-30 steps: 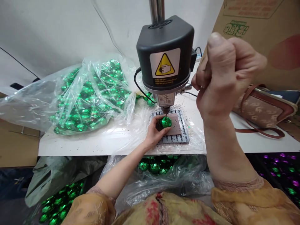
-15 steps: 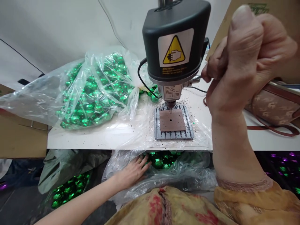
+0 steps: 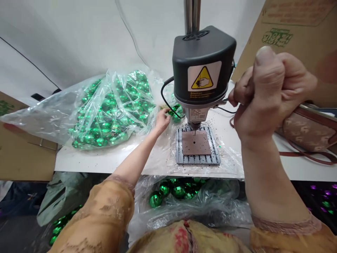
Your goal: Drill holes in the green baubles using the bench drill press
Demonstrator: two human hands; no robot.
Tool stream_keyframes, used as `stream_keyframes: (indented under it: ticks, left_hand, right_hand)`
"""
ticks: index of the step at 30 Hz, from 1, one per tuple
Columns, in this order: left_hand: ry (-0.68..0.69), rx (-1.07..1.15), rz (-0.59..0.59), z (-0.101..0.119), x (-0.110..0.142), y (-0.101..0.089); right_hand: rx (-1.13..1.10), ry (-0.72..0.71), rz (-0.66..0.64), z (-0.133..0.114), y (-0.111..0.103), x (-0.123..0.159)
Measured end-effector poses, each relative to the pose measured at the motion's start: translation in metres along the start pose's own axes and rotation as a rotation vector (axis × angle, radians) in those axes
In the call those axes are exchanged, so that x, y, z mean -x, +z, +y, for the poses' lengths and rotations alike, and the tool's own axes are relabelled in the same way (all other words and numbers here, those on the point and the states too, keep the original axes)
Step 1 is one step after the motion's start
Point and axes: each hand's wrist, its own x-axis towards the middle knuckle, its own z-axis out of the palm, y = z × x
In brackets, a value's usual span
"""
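Note:
A small black bench drill [image 3: 203, 68] stands on a white table [image 3: 105, 160]. Its bit hangs over a brown pad on a slotted base plate [image 3: 197, 146], with nothing on the pad. My right hand [image 3: 265, 93] is a fist wrapped round the drill's metal feed lever [image 3: 222, 101]. My left hand [image 3: 162, 120] reaches to the mouth of a clear plastic bag [image 3: 105, 105] full of shiny green faceted balls, fingers curled at loose green balls [image 3: 175, 113] beside the drill. Whether it grips one is hidden.
Below the table edge lies another clear bag with green balls [image 3: 173, 191]. More green balls sit in a bag at the lower left [image 3: 59, 225]. A patterned handbag [image 3: 305, 131] lies at the right, with cardboard boxes [image 3: 286, 28] behind it. Black drilling dust speckles the table.
A second ago my left hand held a green ball under the bit. It then dropped to the bag below the table, and now reaches up to the balls beside the drill. The pad is bare.

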Motion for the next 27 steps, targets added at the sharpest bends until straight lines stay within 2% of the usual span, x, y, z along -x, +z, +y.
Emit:
stream_keyframes:
  ticks: [2, 4, 7, 12, 15, 20, 23, 27]
  left_hand:
    - [0.031, 0.041, -0.161, -0.008, -0.015, 0.016]
    - [0.091, 0.057, -0.240, -0.014, -0.016, 0.025]
    - [0.096, 0.074, -0.170, -0.019, -0.007, 0.028]
    - [-0.158, 0.299, 0.018, -0.021, 0.017, 0.014]
    - [-0.304, 0.566, 0.062, -0.012, 0.036, -0.001]
    - [-0.403, 0.915, -0.135, 0.017, 0.073, -0.028]
    - [-0.417, 0.950, -0.226, 0.034, 0.092, -0.033]
    - [-0.374, 0.858, -0.273, 0.048, 0.111, -0.025]
  right_hand:
    - [0.005, -0.007, 0.001, 0.001, 0.000, 0.001]
    - [-0.012, -0.022, 0.011, 0.001, 0.000, 0.001]
    - [-0.017, -0.015, 0.010, 0.000, 0.001, 0.002]
    - [-0.008, -0.010, 0.016, -0.001, 0.001, 0.002]
    - [-0.005, 0.005, 0.007, 0.000, -0.001, 0.002]
    - [-0.034, 0.003, -0.002, 0.002, -0.003, 0.002]
    - [-0.028, -0.005, -0.018, 0.002, -0.004, 0.002]
    - [-0.025, 0.008, -0.036, 0.004, -0.005, 0.003]
